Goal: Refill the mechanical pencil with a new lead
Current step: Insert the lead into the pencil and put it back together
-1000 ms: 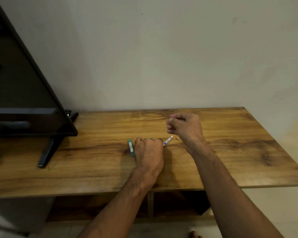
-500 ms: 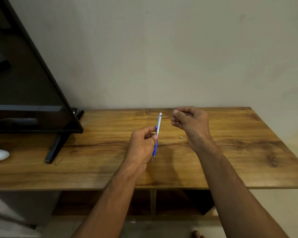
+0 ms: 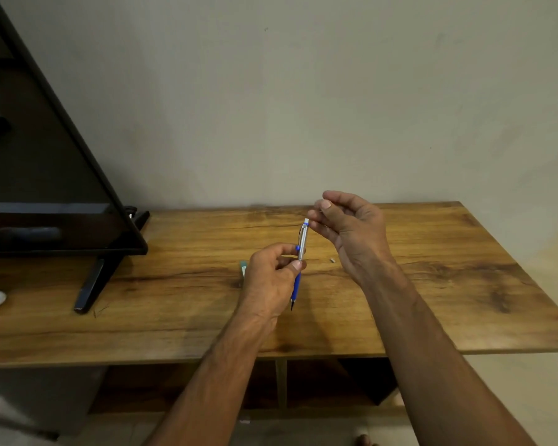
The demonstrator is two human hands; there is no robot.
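Mechanical pencil (image 3: 301,252) is off the bench (image 3: 174,310), held near upright, tip down, white cap end up. Left hand (image 3: 271,281) has it pinched mid-barrel between thumb and fingers, just above the blue sleeve; that grip is closed on the pencil

Right hand (image 3: 351,230) sits at the cap end, thumb and forefinger (image 3: 324,206) pressed together right beside the top. Looks like a pinch on a lead, but the lead itself is too thin to make out, so can't confirm what's in it

Handling, my read: pencil is light and rigid, metal upper barrel likely slick, so the sleeve area is the sane place to hold. Lead is the fragile part, snaps under any side load; pinch it close to the entry end and feed straight down the barrel axis

Small pale piece (image 3: 332,261) lies on the bench between the hands, possibly the removed eraser. Green lead case (image 3: 243,268) is mostly hidden behind the left hand
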